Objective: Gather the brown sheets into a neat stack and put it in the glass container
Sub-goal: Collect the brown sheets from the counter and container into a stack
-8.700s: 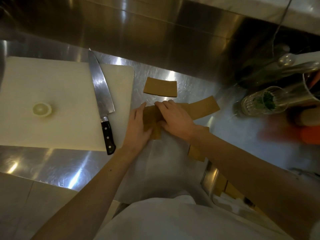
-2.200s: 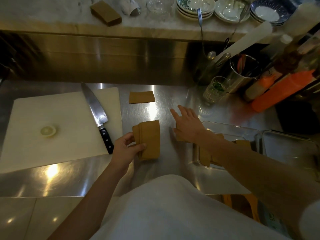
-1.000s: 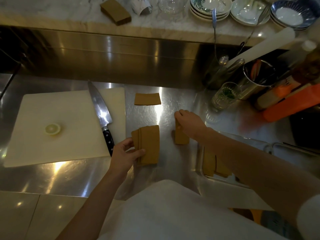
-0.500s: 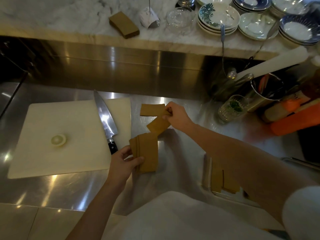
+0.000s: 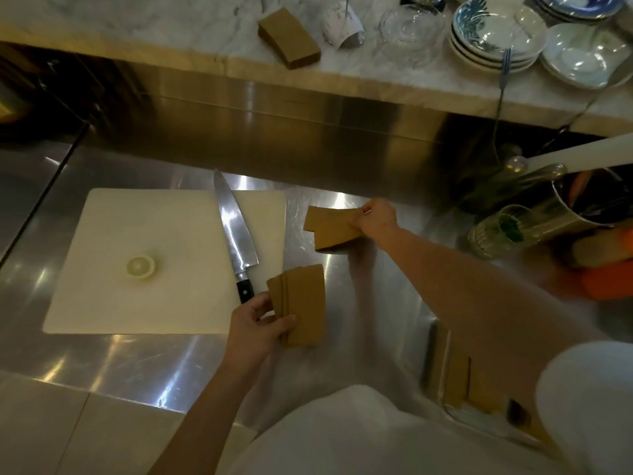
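Small stack of flat brown rectangular sheets (image 5: 301, 303): clamped at its near-left corner by the left hand (image 5: 255, 325), thumb on top, fingers beneath. Edges fanned along the left side, not yet square. Far end of the stack looks lifted off the steel.

Two loose brown sheets (image 5: 330, 226): pinched together at their right ends by the right hand (image 5: 376, 219), ahead and right of the left hand, the upper sheet offset from the lower. Hands well apart.

Clear rectangular glass container (image 5: 436, 358): near right, under the right forearm, brown sheets already lying inside; mostly hidden.

Risks, judged:
- Sheets look thin, smooth, slightly stiff; a corner pinch could let them slide and fan further in transfer.
- Merging the offset pair onto an unsquared stack would compound the misalignment.
- The sheets already inside lie unevenly, so the stack may not seat flat.
- Steel chef's knife with black handle (image 5: 236, 234) lies just beyond the left hand on the white cutting board (image 5: 102, 269); a careless reach could catch it.
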